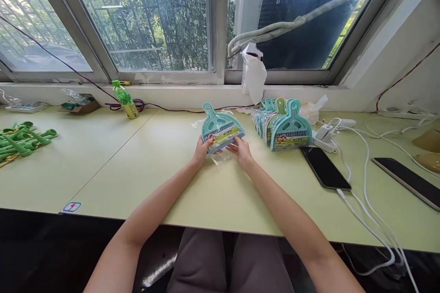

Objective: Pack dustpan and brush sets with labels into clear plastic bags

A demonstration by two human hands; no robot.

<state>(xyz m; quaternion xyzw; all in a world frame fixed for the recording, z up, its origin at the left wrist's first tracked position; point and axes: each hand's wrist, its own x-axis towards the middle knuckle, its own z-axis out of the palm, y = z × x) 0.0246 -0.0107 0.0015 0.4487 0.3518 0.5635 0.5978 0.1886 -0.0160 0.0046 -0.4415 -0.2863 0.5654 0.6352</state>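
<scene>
Between my two hands is a teal mini dustpan and brush set (220, 124), tilted, with a printed yellow label and clear plastic wrap around it. My left hand (201, 152) is closed on its lower left side, thumb on the front. At the lower right edge, my right hand (241, 150) grips the set and its wrap with the fingers. Loose clear film sticks out at the left and below. To the right stands a row of similar wrapped dustpan sets (290, 128), mostly teal, one with a green handle.
A green-labelled drink bottle (125, 100) stands by the wall. Green plastic parts (25, 139) lie far left, near a small cardboard box (80, 104). At right are a phone (325, 167) on a white cable, a second phone (407, 181) and a charger (325, 136).
</scene>
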